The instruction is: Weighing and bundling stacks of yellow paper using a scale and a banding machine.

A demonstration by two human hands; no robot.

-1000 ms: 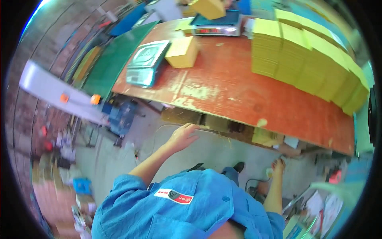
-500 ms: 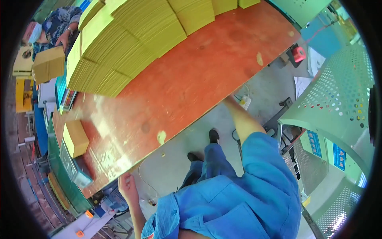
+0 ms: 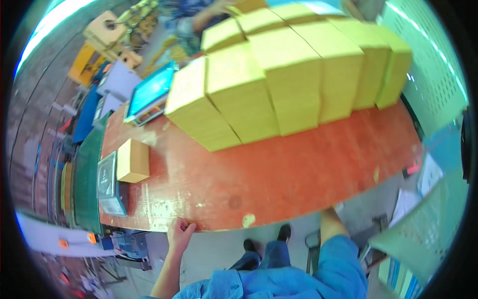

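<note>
My left hand (image 3: 180, 233) is at the near edge of the red table (image 3: 298, 172), left of centre. Its fingers are curled in a loose fist and nothing shows in them. My right forearm (image 3: 332, 225) reaches to the near edge further right; the table hides the hand and its fingers. Across the back of the table stand tall stacks of flat yellowish cardboard (image 3: 291, 82). A small cardboard box (image 3: 133, 160) sits at the left end, beside a dark box-like thing with a glassy top (image 3: 107, 177).
A lit screen (image 3: 152, 92) stands at the back left. Behind the stacks is another person, whose arm (image 3: 209, 15) shows. A green surface (image 3: 87, 174) runs along the left, and a pale perforated metal panel (image 3: 433, 219) rises at the right.
My view has swung up and turned, so the table lies more level and the stacks show their front faces. My left hand has come up against the table edge. My right hand stays hidden.
</note>
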